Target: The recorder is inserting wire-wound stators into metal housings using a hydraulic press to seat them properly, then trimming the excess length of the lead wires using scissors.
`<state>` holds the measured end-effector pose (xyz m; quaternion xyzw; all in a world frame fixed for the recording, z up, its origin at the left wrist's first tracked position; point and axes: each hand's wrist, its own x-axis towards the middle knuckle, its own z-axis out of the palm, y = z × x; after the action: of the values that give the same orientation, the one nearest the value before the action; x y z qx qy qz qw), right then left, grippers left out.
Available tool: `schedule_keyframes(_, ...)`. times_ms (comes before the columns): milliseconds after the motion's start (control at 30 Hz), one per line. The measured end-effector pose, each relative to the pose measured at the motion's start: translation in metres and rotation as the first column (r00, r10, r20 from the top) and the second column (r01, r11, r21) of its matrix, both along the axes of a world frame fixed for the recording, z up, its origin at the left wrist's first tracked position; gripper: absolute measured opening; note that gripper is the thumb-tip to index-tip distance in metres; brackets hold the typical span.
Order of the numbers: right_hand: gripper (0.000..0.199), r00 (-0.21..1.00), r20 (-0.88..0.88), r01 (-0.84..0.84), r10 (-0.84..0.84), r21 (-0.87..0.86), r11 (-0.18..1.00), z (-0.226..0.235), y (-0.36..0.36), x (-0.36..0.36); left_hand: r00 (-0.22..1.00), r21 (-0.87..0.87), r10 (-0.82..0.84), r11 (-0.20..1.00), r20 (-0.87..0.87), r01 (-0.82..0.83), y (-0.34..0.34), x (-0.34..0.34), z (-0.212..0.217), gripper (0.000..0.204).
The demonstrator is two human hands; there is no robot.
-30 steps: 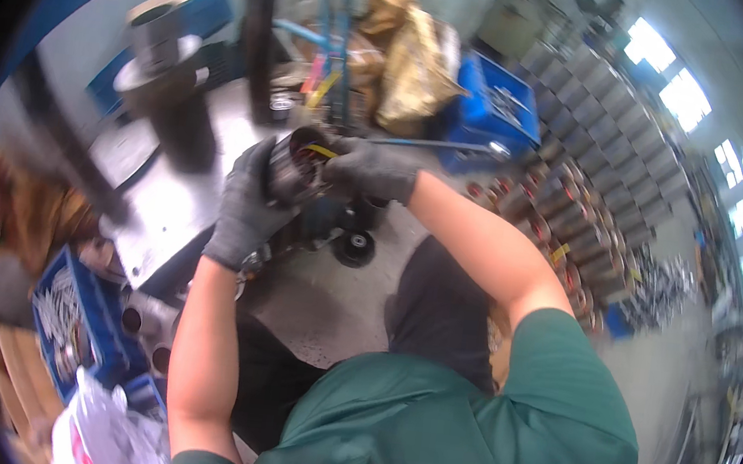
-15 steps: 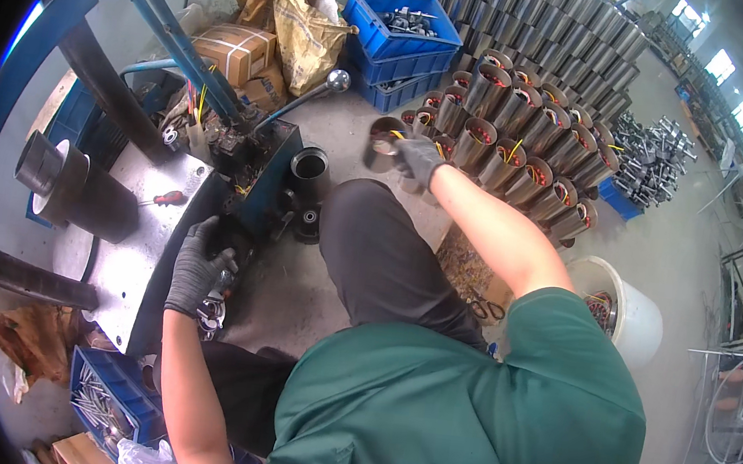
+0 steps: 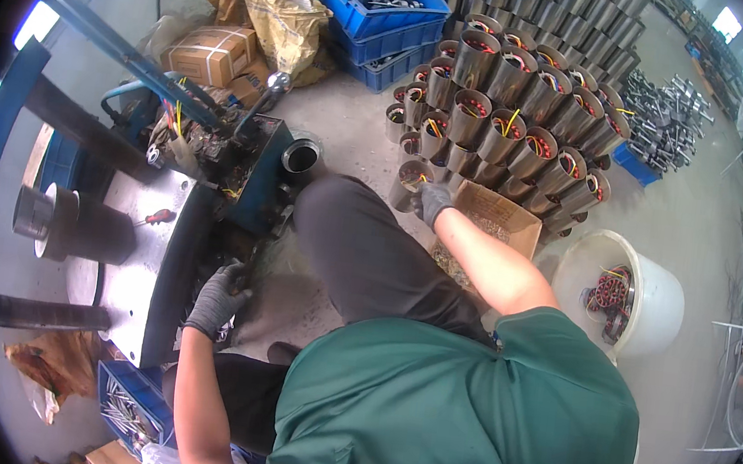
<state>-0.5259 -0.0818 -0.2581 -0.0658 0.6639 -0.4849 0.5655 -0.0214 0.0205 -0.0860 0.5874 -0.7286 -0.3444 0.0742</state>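
My right hand (image 3: 433,202), in a dark grey glove, closes on the rim of a metal motor housing (image 3: 402,191). Inside that open-topped cylinder show red windings and a yellow wire. It is at the near left corner of a cluster of similar motor housings (image 3: 469,115). My left hand (image 3: 217,301), gloved in grey, is low beside the edge of a metal press table (image 3: 133,297). Its fingers are curled by a dark part, and what they hold is hidden in shadow. A dark hollow cylinder (image 3: 302,158) stands on the floor beyond my knee.
A red-handled screwdriver (image 3: 159,217) lies on the press table beside a thick steel cylinder (image 3: 97,230). A cardboard box (image 3: 525,231) and a white bucket (image 3: 662,297) holding wound parts stand to the right. Stacked blue crates (image 3: 346,11) are at the back. A ball-ended lever (image 3: 276,84) sticks up near the press.
My right hand has brought the motor housing nearer and to the right, beside the cluster. My left hand has shifted slightly nearer and right. The whole view has shifted a little.
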Motion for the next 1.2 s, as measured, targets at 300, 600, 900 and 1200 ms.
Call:
schedule_keyframes(300,0.012,0.981,-0.188,-0.105,0.047,-0.311,0.945,0.141,0.067,-0.071,0.998,-0.057,0.012,0.998,0.06,-0.008,0.0,0.02,-0.02,0.056)
schedule_keyframes(600,0.014,0.927,-0.212,0.208,-0.309,-0.396,0.894,0.235,0.135,-0.215,0.992,-0.011,0.068,0.998,-0.107,-0.069,-0.008,0.014,-0.013,0.056)
schedule_keyframes(900,0.012,0.995,-0.093,-0.008,-0.022,-0.313,0.95,0.178,0.121,-0.123,0.999,-0.033,0.036,0.999,0.027,-0.035,0.004,0.002,0.002,0.059)
schedule_keyframes(1200,0.014,0.995,-0.013,-0.104,0.104,-0.014,0.994,-0.071,-0.017,0.025,0.995,0.052,0.044,0.997,0.093,-0.048,0.021,0.024,-0.007,0.059)
